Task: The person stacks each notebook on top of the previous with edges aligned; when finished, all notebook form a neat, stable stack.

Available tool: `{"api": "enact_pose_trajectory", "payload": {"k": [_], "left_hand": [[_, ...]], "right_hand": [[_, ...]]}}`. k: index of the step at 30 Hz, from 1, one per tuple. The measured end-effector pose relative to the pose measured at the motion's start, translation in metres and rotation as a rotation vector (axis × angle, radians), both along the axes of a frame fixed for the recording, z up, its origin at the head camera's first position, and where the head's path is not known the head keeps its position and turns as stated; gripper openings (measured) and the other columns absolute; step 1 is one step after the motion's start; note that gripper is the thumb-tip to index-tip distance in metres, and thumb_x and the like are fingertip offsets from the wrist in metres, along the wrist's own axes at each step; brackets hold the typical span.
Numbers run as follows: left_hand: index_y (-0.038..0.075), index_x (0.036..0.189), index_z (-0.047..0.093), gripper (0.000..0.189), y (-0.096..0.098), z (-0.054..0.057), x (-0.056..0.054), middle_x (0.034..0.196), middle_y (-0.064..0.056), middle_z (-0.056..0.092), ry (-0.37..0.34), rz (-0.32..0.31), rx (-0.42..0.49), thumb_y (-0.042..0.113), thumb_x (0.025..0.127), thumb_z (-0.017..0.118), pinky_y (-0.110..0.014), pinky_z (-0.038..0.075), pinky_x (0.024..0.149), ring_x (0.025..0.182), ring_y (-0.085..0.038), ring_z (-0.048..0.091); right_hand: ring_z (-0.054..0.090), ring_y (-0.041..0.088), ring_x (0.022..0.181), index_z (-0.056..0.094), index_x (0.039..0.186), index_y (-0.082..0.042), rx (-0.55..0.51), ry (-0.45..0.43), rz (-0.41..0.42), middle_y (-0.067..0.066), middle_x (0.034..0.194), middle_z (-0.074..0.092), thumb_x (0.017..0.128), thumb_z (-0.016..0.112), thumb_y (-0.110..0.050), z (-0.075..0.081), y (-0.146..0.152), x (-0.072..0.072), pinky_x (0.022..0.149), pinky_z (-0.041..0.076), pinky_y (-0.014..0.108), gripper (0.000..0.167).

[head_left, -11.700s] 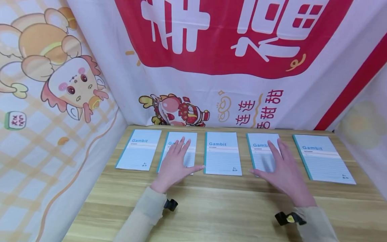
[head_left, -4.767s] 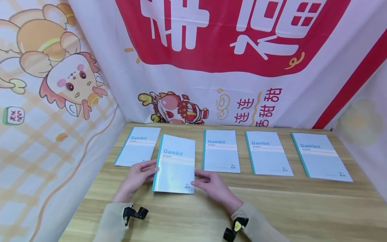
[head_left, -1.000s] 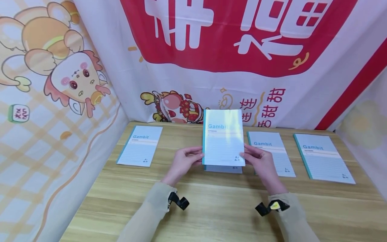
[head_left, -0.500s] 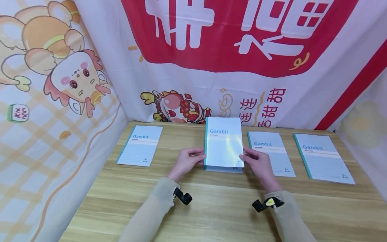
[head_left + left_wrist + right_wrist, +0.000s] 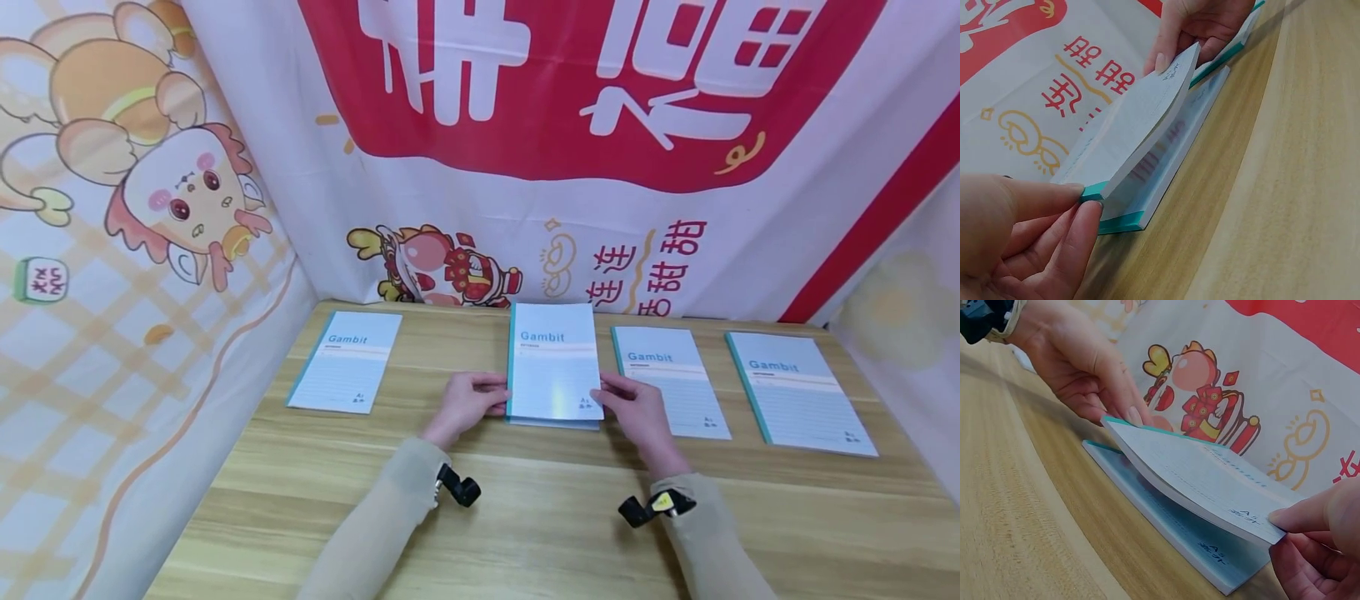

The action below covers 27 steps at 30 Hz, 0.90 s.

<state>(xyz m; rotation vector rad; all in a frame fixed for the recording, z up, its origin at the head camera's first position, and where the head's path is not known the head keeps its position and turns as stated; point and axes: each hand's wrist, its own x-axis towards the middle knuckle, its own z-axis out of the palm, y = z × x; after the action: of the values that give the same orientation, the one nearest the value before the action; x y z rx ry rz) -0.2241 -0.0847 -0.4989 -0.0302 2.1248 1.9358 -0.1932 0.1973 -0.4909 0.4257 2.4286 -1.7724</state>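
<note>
A pale blue notebook (image 5: 553, 367) with a teal spine is held between both hands, tilted over another notebook (image 5: 1210, 556) that lies on the table. My left hand (image 5: 465, 408) pinches its spine edge near the lower corner; in the left wrist view the thumb is on top and the fingers underneath. On the opposite edge, my right hand (image 5: 637, 412) pinches the lower right corner, thumb on the cover. Both wrist views show a gap between the held notebook and the one below, which is mostly covered in the head view.
More notebooks of the same kind lie flat on the wooden table (image 5: 525, 517): one at the left (image 5: 347, 362), one right of centre (image 5: 675, 383) and one at the far right (image 5: 798, 392). A printed cloth (image 5: 450, 200) hangs behind, another at the left.
The second notebook from the left was picked up from its place and carried right over the middle one. Over the last second both hands have lowered it closer to that notebook.
</note>
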Motion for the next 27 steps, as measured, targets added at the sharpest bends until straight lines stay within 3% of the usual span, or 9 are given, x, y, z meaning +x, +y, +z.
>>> {"api": "enact_pose_trajectory", "payload": {"k": [13, 27], "left_hand": [[0.000, 0.116, 0.075, 0.025, 0.0026, -0.0064, 0.0017, 0.099, -0.010, 0.074, 0.034, -0.008, -0.175, 0.003, 0.090, 0.077, -0.027, 0.062, 0.068, 0.075, -0.017, 0.072], [0.000, 0.115, 0.075, 0.027, 0.0038, -0.0033, 0.0046, 0.098, -0.010, 0.074, 0.031, 0.005, -0.239, 0.002, 0.088, 0.079, -0.026, 0.061, 0.065, 0.071, -0.015, 0.072]], "right_hand": [[0.058, 0.025, 0.119, 0.061, 0.140, -0.015, 0.051, -0.030, 0.022, 0.008, 0.128, 0.065, 0.096, 0.073, -0.026, -0.0028, -0.0043, -0.0003, 0.101, 0.050, 0.041, 0.046], [0.057, 0.025, 0.118, 0.058, 0.143, -0.011, 0.106, -0.037, 0.034, 0.010, 0.129, 0.063, 0.100, 0.068, -0.023, -0.0009, -0.0099, 0.0003, 0.100, 0.050, 0.042, 0.045]]}}
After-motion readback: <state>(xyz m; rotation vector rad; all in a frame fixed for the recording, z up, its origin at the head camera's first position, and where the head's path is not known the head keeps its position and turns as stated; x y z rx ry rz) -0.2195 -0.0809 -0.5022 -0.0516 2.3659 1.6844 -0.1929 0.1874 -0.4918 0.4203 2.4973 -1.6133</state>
